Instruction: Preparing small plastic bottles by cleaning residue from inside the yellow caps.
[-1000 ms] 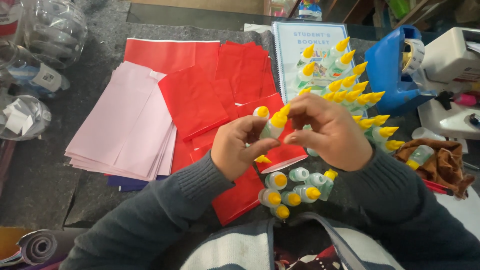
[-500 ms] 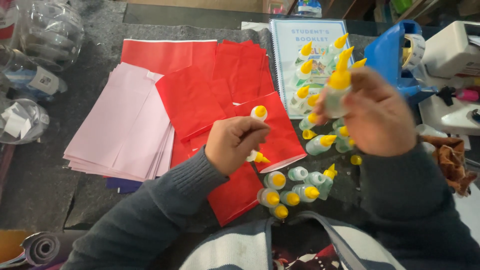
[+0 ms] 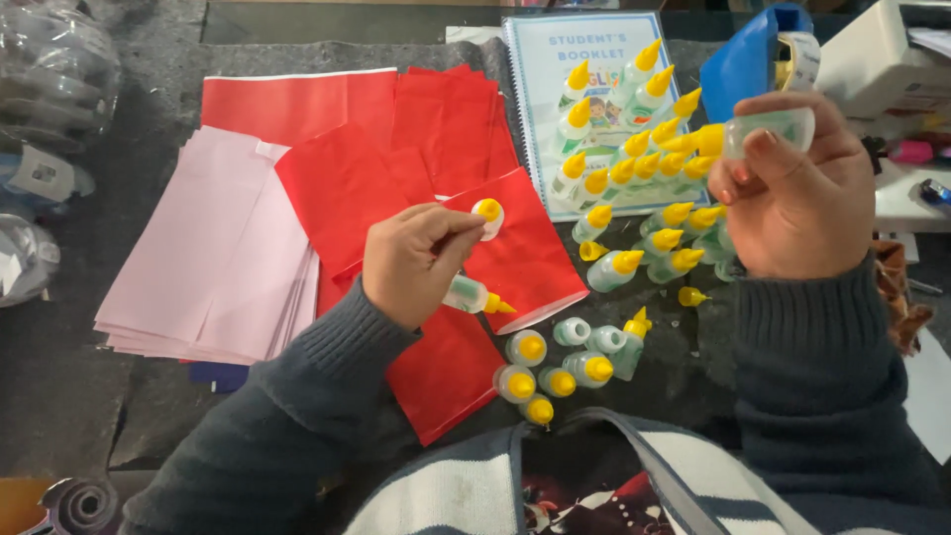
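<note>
My left hand (image 3: 408, 266) is closed on two small clear glue bottles with yellow caps: one (image 3: 486, 216) stands up between thumb and fingertips, the other (image 3: 474, 296) lies under the palm with its tip pointing right. Off to the right, my right hand (image 3: 797, 198) is raised and grips another small clear bottle (image 3: 771, 129), its base turned toward me. Below that hand, several capped bottles (image 3: 634, 159) lie in rows across a spiral booklet (image 3: 555, 59). A small cluster of bottles (image 3: 555, 367) stands near my body.
Red paper sheets (image 3: 396, 149) and a pink stack (image 3: 198, 248) cover the dark mat on the left. A blue tape dispenser (image 3: 743, 64) and a white machine (image 3: 872, 59) stand at the back right. Clear plastic containers (image 3: 50, 69) are at the far left. A loose yellow cap (image 3: 690, 295) lies by the bottles.
My right hand took a bottle from between both hands, carried it right and up, and turned its base toward me. My left hand dropped slightly, keeping its two bottles.
</note>
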